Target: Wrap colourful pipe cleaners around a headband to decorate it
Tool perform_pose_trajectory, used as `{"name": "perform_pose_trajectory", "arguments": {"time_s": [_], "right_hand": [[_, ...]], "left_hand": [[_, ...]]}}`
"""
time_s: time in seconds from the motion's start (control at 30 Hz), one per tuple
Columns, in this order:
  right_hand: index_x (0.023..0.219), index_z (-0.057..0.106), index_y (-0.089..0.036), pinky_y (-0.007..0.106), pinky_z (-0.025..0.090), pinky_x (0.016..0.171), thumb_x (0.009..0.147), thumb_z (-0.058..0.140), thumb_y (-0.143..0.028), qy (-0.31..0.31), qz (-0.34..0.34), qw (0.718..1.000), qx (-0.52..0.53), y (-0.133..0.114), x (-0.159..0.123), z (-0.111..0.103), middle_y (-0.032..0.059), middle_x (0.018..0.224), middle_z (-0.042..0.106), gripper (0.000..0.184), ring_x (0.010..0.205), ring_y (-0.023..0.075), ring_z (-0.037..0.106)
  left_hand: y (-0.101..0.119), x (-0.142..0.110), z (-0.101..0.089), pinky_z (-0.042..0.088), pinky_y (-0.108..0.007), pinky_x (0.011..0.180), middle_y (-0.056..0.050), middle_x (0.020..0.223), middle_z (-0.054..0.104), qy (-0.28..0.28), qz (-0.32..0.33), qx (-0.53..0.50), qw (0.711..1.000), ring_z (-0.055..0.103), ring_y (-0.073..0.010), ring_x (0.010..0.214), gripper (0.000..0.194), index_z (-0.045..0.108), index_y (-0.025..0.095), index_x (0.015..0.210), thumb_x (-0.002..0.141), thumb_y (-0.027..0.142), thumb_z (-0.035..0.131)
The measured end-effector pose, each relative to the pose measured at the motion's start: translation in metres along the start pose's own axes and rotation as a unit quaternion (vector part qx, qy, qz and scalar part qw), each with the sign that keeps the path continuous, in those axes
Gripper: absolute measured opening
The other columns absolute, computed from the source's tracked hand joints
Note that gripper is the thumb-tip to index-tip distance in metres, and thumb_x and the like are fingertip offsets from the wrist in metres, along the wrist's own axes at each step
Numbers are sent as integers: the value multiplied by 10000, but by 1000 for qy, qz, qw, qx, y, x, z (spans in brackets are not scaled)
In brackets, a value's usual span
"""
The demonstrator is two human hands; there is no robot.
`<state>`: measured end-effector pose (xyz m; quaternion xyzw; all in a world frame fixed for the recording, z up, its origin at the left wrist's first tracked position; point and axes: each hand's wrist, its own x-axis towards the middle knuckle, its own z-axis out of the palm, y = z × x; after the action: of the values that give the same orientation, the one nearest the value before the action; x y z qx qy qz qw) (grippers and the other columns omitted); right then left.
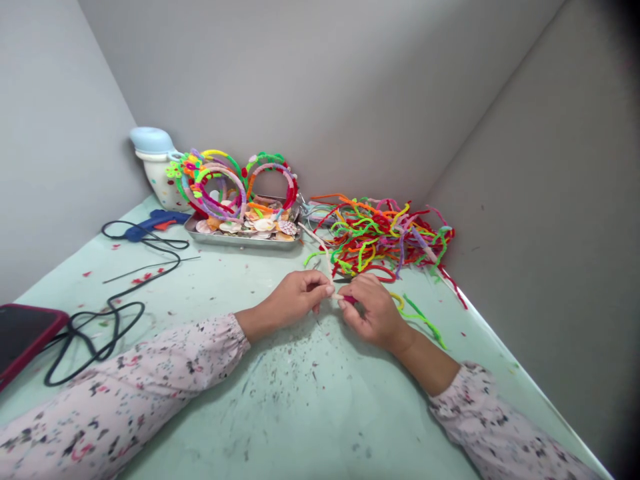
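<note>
Pinched between the fingertips of my left hand [304, 293] is a whitish pipe cleaner [324, 248], whose free end sticks up and away toward the tray. My right hand [375, 310] is closed right beside it, its thumb and finger on the short whitish piece between the two hands. Something dark pink shows at the right fingers, mostly hidden by them. Just beyond my hands lie scissors with red handles [383, 272], partly covered by the right hand. A green pipe cleaner [425, 321] rests to the right of that hand.
A heap of colourful pipe cleaners [380, 233] lies back right. A metal tray [240, 241] holds shells and wrapped headbands [270, 175]. A cup with a blue lid [159, 167], a blue glue gun [153, 224], a black cord [117, 333] and a red-cased phone [27, 340] are left. Walls enclose the table.
</note>
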<state>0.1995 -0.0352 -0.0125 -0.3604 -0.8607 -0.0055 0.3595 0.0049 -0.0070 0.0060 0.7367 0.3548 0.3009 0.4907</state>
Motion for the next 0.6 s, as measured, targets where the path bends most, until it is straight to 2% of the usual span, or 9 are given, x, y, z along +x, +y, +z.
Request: {"name": "perform_pose_trajectory", "arguments": {"time_s": [0.33, 0.6], "right_hand": [[867, 582, -189, 351, 363, 719, 823, 531, -211, -4, 0, 1000, -5, 0, 0, 3, 22, 694, 576, 71, 688, 176, 484], [800, 555, -197, 353, 368, 720, 824, 527, -188, -11, -16, 1000, -5, -2, 1, 5, 20, 674, 555, 38, 677, 174, 467]], "left_hand": [[0, 0, 2, 329, -203, 511, 41, 555, 499, 8, 20, 18, 1000, 447, -88, 515, 235, 587, 141, 755, 837, 343, 499], [1, 1, 4, 315, -202, 494, 42, 538, 504, 5, 1, 40, 999, 428, -86, 494, 218, 578, 144, 732, 829, 317, 488]]}}
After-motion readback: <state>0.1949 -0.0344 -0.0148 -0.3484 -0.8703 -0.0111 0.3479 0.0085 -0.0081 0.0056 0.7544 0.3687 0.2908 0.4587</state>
